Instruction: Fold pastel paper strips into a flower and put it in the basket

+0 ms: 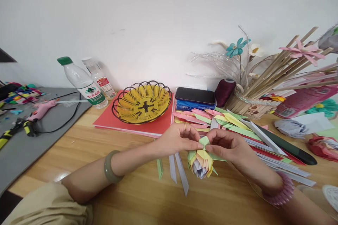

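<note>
Both hands meet over a folded paper flower [202,163] with white, peach, yellow and green petals, held just above the wooden table. My left hand [182,137] pinches the flower's light green top fold between thumb and fingers. From the other side, my right hand [227,144] pinches the same green part, thumb against the paper. Below my left hand lie white paper strips [182,175] and a green paper strip [160,168]. Behind my right hand spreads a pile of coloured paper strips [224,119]. The fingertips partly hide the green fold.
A yellow woven basket [118,107] rests on red paper [105,119]. Behind stand two bottles [84,82], a phone [195,95] on a blue pack and a purple thread spool [225,91]. A stick-filled holder [248,109] is at right; a pink glue gun [43,109] lies on a grey mat.
</note>
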`<action>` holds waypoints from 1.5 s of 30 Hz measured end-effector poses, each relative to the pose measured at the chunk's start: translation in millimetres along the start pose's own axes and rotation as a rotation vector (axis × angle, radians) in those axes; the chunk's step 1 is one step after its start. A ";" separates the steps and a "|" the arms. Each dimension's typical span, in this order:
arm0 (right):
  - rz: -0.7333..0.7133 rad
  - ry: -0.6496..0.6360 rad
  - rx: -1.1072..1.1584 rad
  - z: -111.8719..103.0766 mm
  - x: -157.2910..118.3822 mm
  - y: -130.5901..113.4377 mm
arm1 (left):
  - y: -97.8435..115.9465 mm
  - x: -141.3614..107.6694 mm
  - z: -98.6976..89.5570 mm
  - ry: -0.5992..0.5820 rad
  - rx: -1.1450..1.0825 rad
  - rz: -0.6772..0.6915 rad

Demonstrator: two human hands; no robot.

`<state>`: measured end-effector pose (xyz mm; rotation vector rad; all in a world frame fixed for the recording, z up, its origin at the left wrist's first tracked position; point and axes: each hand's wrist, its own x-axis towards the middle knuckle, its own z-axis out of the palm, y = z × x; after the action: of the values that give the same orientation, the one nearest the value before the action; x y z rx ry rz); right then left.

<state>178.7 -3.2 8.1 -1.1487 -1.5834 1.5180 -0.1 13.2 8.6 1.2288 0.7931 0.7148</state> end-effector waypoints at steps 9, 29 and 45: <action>-0.047 0.019 -0.062 1.7 1.3 5.1 | -0.8 -1.1 1.1 0.051 0.062 0.015; -0.007 -0.038 -0.057 -1.0 -0.2 0.1 | 3.7 0.2 -0.3 0.011 0.039 -0.009; -0.118 0.040 -0.205 5.9 -3.4 3.7 | -1.5 -1.0 -1.0 0.038 0.085 -0.011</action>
<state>175.2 -9.0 4.2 -1.1656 -1.7786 1.2730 -1.4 12.7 7.2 1.2894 0.8682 0.7031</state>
